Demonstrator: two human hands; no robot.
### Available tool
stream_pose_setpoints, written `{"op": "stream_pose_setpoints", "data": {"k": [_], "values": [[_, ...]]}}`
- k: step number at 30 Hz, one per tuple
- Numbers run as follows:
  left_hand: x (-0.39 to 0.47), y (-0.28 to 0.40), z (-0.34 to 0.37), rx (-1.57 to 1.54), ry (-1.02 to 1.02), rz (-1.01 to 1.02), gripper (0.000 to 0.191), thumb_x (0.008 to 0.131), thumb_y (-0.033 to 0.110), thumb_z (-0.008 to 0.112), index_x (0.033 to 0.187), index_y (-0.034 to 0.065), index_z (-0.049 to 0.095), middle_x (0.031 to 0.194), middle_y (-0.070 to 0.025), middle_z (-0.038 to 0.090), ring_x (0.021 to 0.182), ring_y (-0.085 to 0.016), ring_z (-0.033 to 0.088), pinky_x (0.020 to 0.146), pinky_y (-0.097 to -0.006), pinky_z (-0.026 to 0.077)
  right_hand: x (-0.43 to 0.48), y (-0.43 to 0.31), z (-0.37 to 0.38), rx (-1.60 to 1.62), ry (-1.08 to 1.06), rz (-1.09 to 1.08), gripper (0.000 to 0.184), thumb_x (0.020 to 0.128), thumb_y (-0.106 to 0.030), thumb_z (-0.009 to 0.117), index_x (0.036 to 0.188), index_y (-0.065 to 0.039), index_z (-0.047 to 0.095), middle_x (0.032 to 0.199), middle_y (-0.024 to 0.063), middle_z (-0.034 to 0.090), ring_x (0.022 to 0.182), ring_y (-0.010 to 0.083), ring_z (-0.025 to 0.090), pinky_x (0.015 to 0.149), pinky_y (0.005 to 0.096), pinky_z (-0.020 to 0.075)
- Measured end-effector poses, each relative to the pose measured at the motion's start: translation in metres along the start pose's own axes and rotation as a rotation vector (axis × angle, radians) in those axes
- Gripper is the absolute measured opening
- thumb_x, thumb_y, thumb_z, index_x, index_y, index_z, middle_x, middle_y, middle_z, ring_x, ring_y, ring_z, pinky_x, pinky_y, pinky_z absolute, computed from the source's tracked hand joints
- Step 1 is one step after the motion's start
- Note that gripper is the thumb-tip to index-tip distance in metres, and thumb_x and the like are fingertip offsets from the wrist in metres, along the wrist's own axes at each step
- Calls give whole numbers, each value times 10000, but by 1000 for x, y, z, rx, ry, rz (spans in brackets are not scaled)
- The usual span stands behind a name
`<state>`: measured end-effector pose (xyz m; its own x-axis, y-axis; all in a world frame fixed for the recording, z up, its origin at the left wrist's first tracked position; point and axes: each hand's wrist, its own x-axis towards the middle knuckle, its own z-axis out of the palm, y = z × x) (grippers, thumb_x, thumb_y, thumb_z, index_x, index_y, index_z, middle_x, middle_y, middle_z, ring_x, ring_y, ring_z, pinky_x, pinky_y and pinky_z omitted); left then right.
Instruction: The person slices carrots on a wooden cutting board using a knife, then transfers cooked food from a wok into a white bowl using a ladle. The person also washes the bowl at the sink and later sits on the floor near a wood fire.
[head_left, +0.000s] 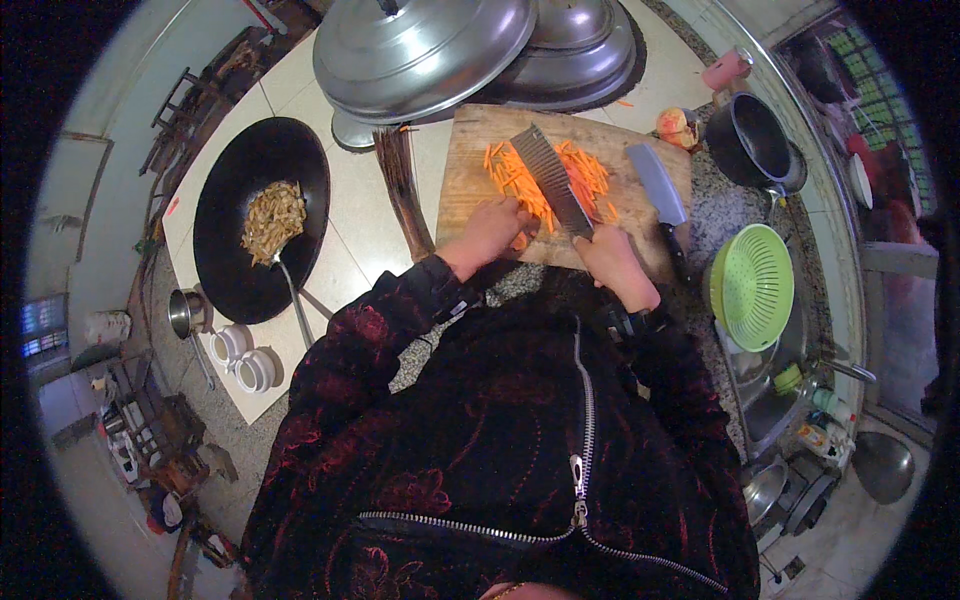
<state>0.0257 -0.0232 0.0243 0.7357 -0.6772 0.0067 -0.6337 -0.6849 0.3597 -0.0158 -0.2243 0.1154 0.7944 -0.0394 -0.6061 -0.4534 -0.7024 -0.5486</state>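
On a wooden cutting board (472, 139) lies a heap of orange carrot strips (517, 176). My right hand (611, 259) grips the near end of a crinkle-cut knife (553, 176), whose ridged blade rests over the strips. At the heap's near left edge is my left hand (495, 225), fingers bent, beside a small carrot piece (519, 241); whether it grips anything is unclear. A cleaver (658, 184) with a black handle lies on the right part of the board.
Left stands a black wok (225, 225) with cooked food and a metal spatula (295, 300). A twig brush (401, 191) lies left of the board. Large metal lids (427, 60) stand behind. At right are a black pot (750, 139), a green colander (754, 289) and a sink (776, 412).
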Motion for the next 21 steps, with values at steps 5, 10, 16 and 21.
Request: {"op": "stream_pose_setpoints", "data": {"k": [5, 10, 16, 21], "values": [[10, 2, -8, -111, -26, -80, 220, 782, 204, 553, 968, 126, 642, 881, -109, 618, 785, -286, 612, 681, -381, 482, -3, 0, 1, 27, 11, -6, 297, 820, -189, 543, 863, 103, 573, 677, 237, 597, 567, 312, 620, 527, 398, 491], [12, 8, -16, -477, -203, -197, 191, 790, 143, 581, 940, 34, 623, 807, -116, 640, 747, -231, 616, 667, -336, 477, 0, 4, 5, -47, 40, -26, 296, 813, -187, 542, 831, 108, 568, 664, 241, 587, 569, 320, 618, 526, 413, 489], [-5, -43, -25, -627, 102, -355, 199, 775, 97, 655, 948, 6, 613, 780, -58, 625, 697, -119, 571, 644, -258, 465, -14, 10, -6, 57, 4, -90, 303, 816, -170, 523, 960, 95, 544, 688, 197, 596, 513, 268, 596, 454, 372, 481], [-24, -87, -34, -939, 131, -525, 162, 822, 122, 627, 941, 11, 614, 791, -12, 620, 718, -84, 540, 660, -235, 450, -15, 17, -10, -129, -216, 15, 350, 820, -181, 523, 1074, 59, 500, 685, 178, 594, 474, 238, 579, 422, 341, 476]]}}
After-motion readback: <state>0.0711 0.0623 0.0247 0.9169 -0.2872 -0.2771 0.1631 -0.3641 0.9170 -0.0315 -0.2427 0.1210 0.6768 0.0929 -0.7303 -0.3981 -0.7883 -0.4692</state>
